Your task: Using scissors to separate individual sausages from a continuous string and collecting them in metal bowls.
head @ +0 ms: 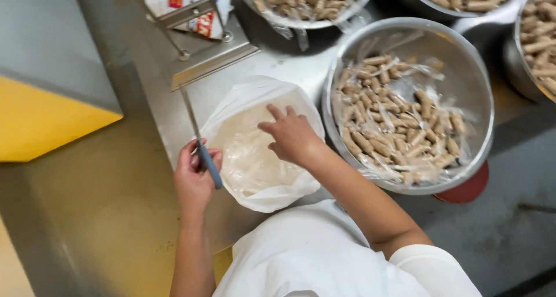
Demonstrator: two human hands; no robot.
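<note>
steel counter | left hand grips knife | right hand open-fingered on bagged wrappers

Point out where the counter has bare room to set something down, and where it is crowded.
Bare steel shows left of the left hand, between the knife and the yellow-sided box, and at lower right beyond the big bowl. Crowded: the right hand presses the sheet stack against that bowl, with more bowls packed above.
</note>
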